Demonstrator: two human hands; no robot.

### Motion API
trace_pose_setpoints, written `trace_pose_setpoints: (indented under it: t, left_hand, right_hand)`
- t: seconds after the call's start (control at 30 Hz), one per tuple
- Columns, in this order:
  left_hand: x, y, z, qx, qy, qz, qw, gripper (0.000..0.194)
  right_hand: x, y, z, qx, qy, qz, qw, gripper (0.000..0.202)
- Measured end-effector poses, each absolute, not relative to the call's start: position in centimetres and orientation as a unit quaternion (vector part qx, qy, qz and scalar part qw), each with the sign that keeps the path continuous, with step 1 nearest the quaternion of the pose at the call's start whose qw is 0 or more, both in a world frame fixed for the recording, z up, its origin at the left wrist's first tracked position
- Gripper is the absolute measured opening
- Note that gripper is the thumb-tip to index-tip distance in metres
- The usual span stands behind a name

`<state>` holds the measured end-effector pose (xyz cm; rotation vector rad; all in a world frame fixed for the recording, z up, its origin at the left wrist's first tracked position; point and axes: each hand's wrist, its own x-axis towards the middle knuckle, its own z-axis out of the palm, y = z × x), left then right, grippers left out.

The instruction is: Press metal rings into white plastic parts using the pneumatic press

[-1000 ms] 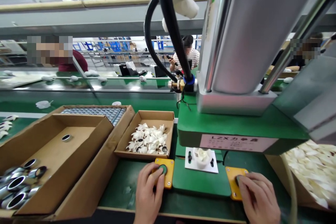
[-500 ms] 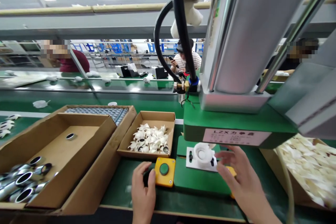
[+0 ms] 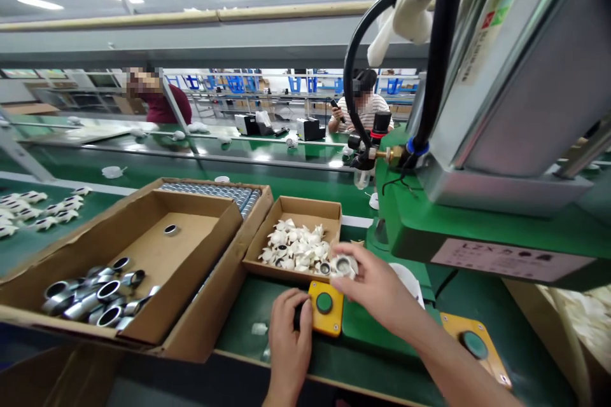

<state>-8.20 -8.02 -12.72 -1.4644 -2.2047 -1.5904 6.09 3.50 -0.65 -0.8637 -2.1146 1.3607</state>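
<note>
My right hand (image 3: 370, 280) grips a white plastic finned part (image 3: 344, 267) with a metal ring in its centre. It holds the part over the near right corner of a small cardboard box (image 3: 292, 270) containing similar white finned parts (image 3: 298, 245). My left hand (image 3: 289, 324) is curled beside a yellow button box (image 3: 337, 318) with a green button (image 3: 324, 303). Something dark shows between its thumb and fingers, too hidden to make out. Behind my right forearm, the white fixture (image 3: 408, 280) on the green press base is partly covered.
The press head (image 3: 477, 229) overhangs the right side. A second yellow button box (image 3: 470, 337) sits near the right front. At left, a large cardboard box (image 3: 191, 305) holds metal rings (image 3: 102, 292). White parts (image 3: 33, 210) lie far left. People sit across the line.
My right hand has moved left from the press fixture to the small box, now with a white finned part in it. My left hand stays beside the button box. The view has swung right.
</note>
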Motion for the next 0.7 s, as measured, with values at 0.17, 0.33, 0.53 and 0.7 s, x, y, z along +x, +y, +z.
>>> trace_pose_setpoints:
  t: [0.17,0.33,0.53,0.7]
  left_hand:
    - [-8.3,-8.3,-12.4,-0.462,-0.723,-0.514,0.028,0.010]
    - [-8.2,-8.3,-12.4,-0.458,-0.728,-0.509,0.025,0.012]
    - [-8.8,-8.1,-12.8,-0.475,-0.715,-0.513,0.017,0.012]
    - [-9.9,-7.4,-13.2,-0.493,-0.727,-0.476,0.036,0.021]
  right_hand:
    - [4.3,4.6,-0.5,-0.341,-0.827,0.361,0.265,0.050]
    - [12.8,3.2,-2.8,-0.382,-0.851,0.220,0.285,0.030]
    - [27.6,6.5,-5.6,-0.541,-0.783,0.032,0.305,0.041]
    - [37.9,10.7,-5.4,-0.663,-0.696,-0.064,0.269,0.038]
